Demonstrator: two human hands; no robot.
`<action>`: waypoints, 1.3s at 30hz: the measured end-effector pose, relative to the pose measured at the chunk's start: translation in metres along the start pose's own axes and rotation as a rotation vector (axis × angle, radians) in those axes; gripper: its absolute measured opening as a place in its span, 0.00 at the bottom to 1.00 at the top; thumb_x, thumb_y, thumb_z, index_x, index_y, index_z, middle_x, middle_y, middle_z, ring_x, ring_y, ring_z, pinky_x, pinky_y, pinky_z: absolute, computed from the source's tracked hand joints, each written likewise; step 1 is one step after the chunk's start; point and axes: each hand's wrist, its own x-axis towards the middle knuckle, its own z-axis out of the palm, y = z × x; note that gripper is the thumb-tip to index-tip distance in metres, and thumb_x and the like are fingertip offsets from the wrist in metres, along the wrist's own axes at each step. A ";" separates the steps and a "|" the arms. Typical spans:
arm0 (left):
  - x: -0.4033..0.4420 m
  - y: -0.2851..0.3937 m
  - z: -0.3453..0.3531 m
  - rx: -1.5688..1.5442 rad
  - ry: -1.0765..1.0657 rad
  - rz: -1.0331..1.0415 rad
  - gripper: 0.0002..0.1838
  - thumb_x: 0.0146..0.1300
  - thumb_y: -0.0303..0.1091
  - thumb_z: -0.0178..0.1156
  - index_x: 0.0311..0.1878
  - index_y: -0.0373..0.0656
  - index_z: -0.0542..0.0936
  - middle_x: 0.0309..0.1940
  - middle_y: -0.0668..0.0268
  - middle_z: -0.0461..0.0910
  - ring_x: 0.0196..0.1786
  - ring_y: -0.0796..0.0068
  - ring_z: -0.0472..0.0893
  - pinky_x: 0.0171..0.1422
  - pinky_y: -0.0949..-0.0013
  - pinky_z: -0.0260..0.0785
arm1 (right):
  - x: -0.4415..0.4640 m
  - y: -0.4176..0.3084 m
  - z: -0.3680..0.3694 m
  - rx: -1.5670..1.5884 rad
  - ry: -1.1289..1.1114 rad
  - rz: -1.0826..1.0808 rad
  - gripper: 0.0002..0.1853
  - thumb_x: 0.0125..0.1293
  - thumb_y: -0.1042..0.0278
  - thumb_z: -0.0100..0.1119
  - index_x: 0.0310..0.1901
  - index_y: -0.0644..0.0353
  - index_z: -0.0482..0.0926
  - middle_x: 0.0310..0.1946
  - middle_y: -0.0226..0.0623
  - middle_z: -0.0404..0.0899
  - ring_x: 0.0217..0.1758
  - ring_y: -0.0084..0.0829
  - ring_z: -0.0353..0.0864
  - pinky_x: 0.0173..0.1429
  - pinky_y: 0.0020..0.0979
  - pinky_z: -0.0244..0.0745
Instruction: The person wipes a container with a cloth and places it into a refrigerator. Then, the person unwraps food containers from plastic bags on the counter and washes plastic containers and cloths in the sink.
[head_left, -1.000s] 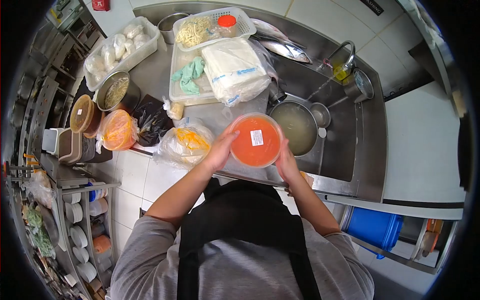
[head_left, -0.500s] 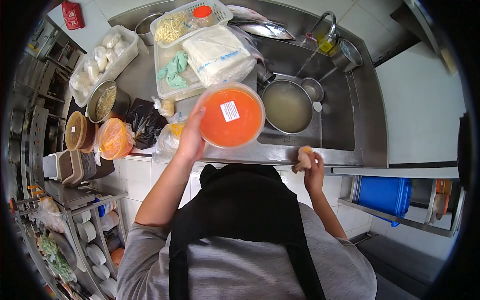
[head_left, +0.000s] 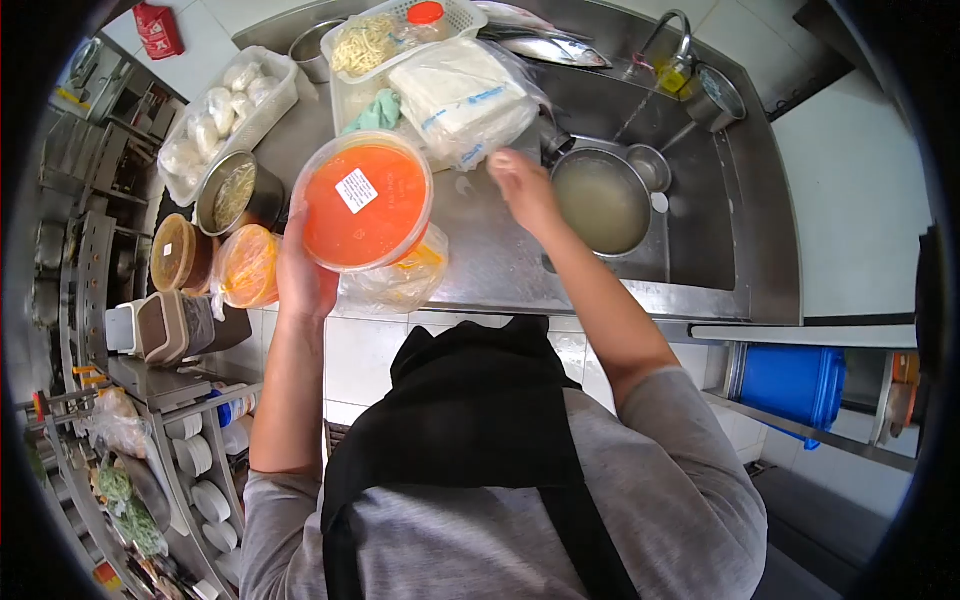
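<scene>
My left hand (head_left: 308,275) grips the side of a round clear plastic tub (head_left: 395,215) with orange contents and a white label on its lid. The tub is held over the counter, in front of a clear plastic bag (head_left: 408,275) with yellow markings. My right hand (head_left: 525,190) is raised over the steel counter, beside a plastic-wrapped white package (head_left: 470,100). Its fingers are smeared by motion, so whether anything is in them does not show. Partly behind the tub lies a green cloth (head_left: 377,110).
To the right, a pot of cloudy liquid (head_left: 600,205) sits in the steel sink (head_left: 690,240), with water running from the tap (head_left: 682,30). Fish (head_left: 550,48) lie at the back. A white crate of wrapped bundles (head_left: 275,100) and an orange bagged container (head_left: 248,268) stand left.
My left hand has carried the tub leftward. My right hand has come from the sink's front edge up and left over the counter; the pale crumpled thing seen in it earlier no longer shows clearly.
</scene>
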 end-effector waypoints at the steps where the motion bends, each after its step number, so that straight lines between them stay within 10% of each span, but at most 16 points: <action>1: -0.005 0.003 -0.002 -0.031 0.031 0.004 0.25 0.71 0.43 0.40 0.67 0.40 0.60 0.65 0.59 0.64 0.68 0.66 0.63 0.71 0.62 0.53 | 0.004 -0.004 0.022 0.008 -0.008 -0.003 0.22 0.67 0.65 0.50 0.63 0.49 0.66 0.65 0.42 0.62 0.65 0.48 0.65 0.66 0.41 0.60; 3: -0.011 0.004 -0.007 -0.056 0.073 0.009 0.25 0.70 0.43 0.42 0.66 0.38 0.61 0.64 0.58 0.65 0.67 0.67 0.64 0.71 0.63 0.52 | 0.004 -0.012 0.060 -0.613 -0.263 0.142 0.22 0.68 0.58 0.48 0.64 0.37 0.66 0.71 0.38 0.52 0.73 0.47 0.50 0.72 0.48 0.45; 7: -0.020 0.001 -0.022 -0.039 0.176 0.004 0.25 0.70 0.43 0.43 0.65 0.37 0.62 0.63 0.58 0.66 0.67 0.66 0.65 0.70 0.62 0.53 | -0.031 -0.008 0.078 -0.578 -0.294 0.016 0.23 0.68 0.51 0.44 0.65 0.30 0.64 0.73 0.37 0.44 0.76 0.45 0.40 0.75 0.50 0.33; 13: -0.023 0.000 -0.038 -0.055 0.188 0.020 0.26 0.70 0.44 0.42 0.66 0.38 0.61 0.64 0.58 0.66 0.67 0.66 0.65 0.70 0.61 0.54 | -0.051 -0.046 0.059 -0.428 -0.448 0.134 0.28 0.63 0.52 0.53 0.65 0.38 0.64 0.72 0.39 0.50 0.74 0.46 0.48 0.71 0.50 0.45; 16: -0.023 0.003 -0.041 -0.076 0.151 0.037 0.26 0.71 0.44 0.42 0.66 0.38 0.61 0.64 0.59 0.66 0.67 0.66 0.65 0.70 0.60 0.55 | -0.049 -0.069 0.080 -0.303 -0.113 -0.013 0.26 0.59 0.55 0.57 0.61 0.44 0.69 0.64 0.39 0.65 0.68 0.42 0.60 0.68 0.49 0.49; 19: -0.020 0.005 -0.041 -0.081 0.132 0.052 0.25 0.71 0.43 0.41 0.66 0.38 0.62 0.64 0.59 0.66 0.67 0.66 0.65 0.70 0.60 0.55 | -0.046 -0.076 0.079 -0.442 -0.408 -0.027 0.17 0.55 0.62 0.62 0.47 0.55 0.78 0.37 0.35 0.82 0.47 0.32 0.78 0.59 0.45 0.63; 24: -0.020 0.007 -0.048 -0.113 0.170 0.039 0.25 0.71 0.42 0.40 0.66 0.39 0.62 0.64 0.60 0.65 0.67 0.66 0.65 0.70 0.61 0.55 | -0.043 -0.027 -0.055 0.433 -0.234 0.403 0.11 0.58 0.73 0.58 0.44 0.62 0.78 0.37 0.32 0.81 0.41 0.25 0.78 0.46 0.27 0.74; 28: -0.022 0.006 -0.054 -0.105 0.206 0.066 0.25 0.71 0.42 0.41 0.66 0.38 0.61 0.64 0.60 0.66 0.67 0.66 0.65 0.70 0.61 0.55 | -0.070 0.050 -0.207 0.166 0.175 0.483 0.19 0.58 0.69 0.58 0.53 0.61 0.75 0.44 0.39 0.79 0.47 0.29 0.78 0.54 0.32 0.72; 30: -0.024 0.005 -0.058 -0.110 0.219 0.075 0.25 0.71 0.42 0.40 0.66 0.39 0.61 0.64 0.60 0.66 0.67 0.66 0.65 0.70 0.61 0.55 | -0.082 0.017 -0.232 -1.030 0.496 0.623 0.19 0.59 0.69 0.57 0.53 0.62 0.75 0.48 0.45 0.77 0.50 0.35 0.77 0.56 0.34 0.71; 33: -0.026 0.005 -0.064 -0.104 0.241 0.054 0.25 0.71 0.42 0.41 0.67 0.40 0.61 0.64 0.60 0.65 0.67 0.66 0.65 0.69 0.61 0.56 | -0.073 -0.003 -0.179 -0.505 0.659 0.262 0.21 0.59 0.69 0.55 0.55 0.62 0.72 0.52 0.49 0.74 0.53 0.40 0.76 0.58 0.36 0.70; 35: -0.026 0.006 -0.065 -0.103 0.234 0.061 0.25 0.71 0.43 0.41 0.66 0.40 0.62 0.64 0.60 0.66 0.67 0.66 0.65 0.69 0.61 0.57 | -0.066 0.035 -0.106 -0.500 0.158 0.109 0.23 0.62 0.63 0.54 0.58 0.64 0.68 0.55 0.50 0.71 0.58 0.43 0.72 0.63 0.37 0.65; 39: -0.029 0.009 -0.066 -0.093 0.255 0.034 0.25 0.71 0.44 0.41 0.66 0.41 0.62 0.64 0.61 0.66 0.66 0.66 0.66 0.68 0.61 0.58 | -0.043 -0.015 0.078 -0.485 -0.140 0.323 0.36 0.68 0.47 0.42 0.69 0.64 0.52 0.72 0.54 0.40 0.76 0.49 0.35 0.74 0.50 0.35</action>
